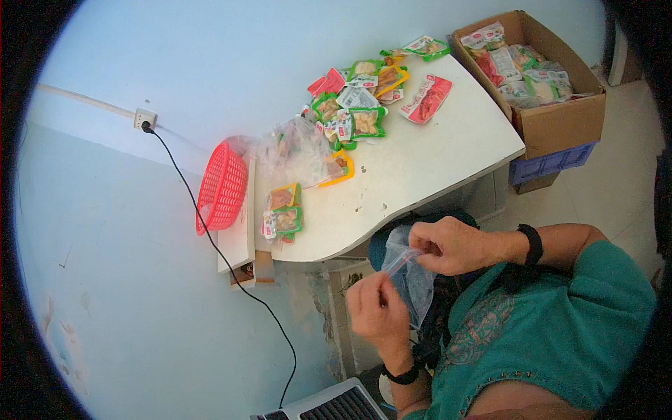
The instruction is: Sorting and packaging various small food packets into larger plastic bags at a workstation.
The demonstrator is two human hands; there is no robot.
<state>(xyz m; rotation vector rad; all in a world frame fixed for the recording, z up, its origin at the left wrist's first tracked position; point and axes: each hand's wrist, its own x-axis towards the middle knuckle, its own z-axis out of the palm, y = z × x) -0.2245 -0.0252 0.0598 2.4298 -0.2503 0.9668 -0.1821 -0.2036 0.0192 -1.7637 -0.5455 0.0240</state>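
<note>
A clear zip-seal plastic bag with a reddish line along its seal hangs between my two hands, over my lap in front of the table. My left hand pinches one end of the seal strip. At the other end, my right hand grips the strip with curled fingers. The bag looks flat, with no contents visible. Beyond my hands, a small stack of food pouches lies near the white table's curved edge. More sealed pouches are heaped along the wall side, and one red pouch lies apart.
Clear plastic bags lie beside the heap. A red plastic basket leans near the wall. At the table's far end, a cardboard box holds pouches above a purple crate. A black cable runs from a wall socket.
</note>
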